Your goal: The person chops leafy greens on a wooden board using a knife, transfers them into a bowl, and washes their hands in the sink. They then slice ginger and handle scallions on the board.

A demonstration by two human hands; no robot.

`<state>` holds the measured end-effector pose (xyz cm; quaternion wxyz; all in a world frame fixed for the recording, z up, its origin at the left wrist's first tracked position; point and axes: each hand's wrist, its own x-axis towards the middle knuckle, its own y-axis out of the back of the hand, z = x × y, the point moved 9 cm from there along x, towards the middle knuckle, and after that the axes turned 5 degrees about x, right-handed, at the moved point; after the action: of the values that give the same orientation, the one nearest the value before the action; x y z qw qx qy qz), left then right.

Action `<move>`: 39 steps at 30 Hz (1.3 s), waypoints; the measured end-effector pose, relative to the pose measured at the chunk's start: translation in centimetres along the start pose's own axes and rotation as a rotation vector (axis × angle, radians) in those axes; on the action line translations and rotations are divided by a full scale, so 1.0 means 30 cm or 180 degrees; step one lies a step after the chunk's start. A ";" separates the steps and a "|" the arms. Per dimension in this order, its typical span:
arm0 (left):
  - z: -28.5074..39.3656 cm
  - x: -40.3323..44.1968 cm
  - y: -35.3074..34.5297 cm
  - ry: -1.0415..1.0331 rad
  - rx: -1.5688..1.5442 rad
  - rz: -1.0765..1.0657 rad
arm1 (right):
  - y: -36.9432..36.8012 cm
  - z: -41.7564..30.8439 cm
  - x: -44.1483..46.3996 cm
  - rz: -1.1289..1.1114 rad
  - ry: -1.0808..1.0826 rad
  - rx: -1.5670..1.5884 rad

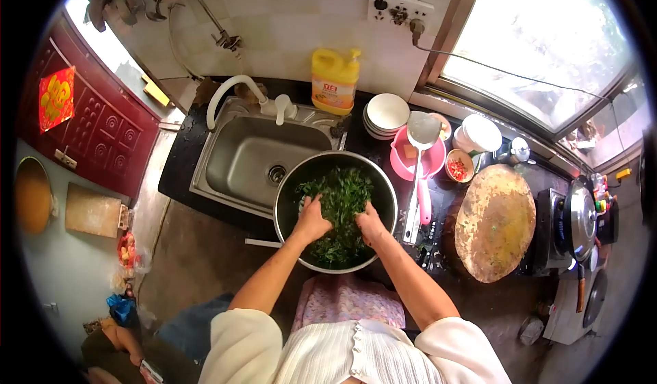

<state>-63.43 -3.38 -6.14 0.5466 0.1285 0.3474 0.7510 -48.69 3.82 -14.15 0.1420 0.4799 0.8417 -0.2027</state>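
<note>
A large round metal pot (279,199) stands at the counter's front, partly over the sink's right edge. Dark green leafy greens (342,187) fill its middle and look wet. Inside the pot, at the left of the heap, my left hand (313,221) grips some greens, its fingertips sunk among the leaves. Opposite it, my right hand (369,225) is curled at the heap's right side with greens at its fingers. Leaves hide part of the fingers on both hands.
A steel sink (226,148) with a white faucet (236,83) lies behind left. Rightward are a pink strainer (424,202), a ladle (417,158), white bowls (388,112), chopped red pepper (458,170), a round chopping board (496,223) and a lidded pan (582,220). Another person's legs show lower left.
</note>
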 end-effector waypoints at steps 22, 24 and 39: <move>0.074 -0.032 0.114 -0.0367 -0.0015 0.0205 | 0.035 -0.061 -0.019 -0.0158 -0.0171 -0.1528; -0.007 -0.010 0.100 0.0257 0.0939 -0.0392 | 0.062 -0.089 -0.020 0.0009 -0.0144 -0.1948; -0.021 0.047 0.114 0.0488 0.1101 -0.0785 | 0.018 -0.233 -0.053 0.0014 0.0419 -0.3072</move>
<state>-66.82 -2.88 -4.61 0.5762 0.1194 0.5246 0.6153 -47.74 6.20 -7.44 0.2952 0.3728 0.8458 0.2417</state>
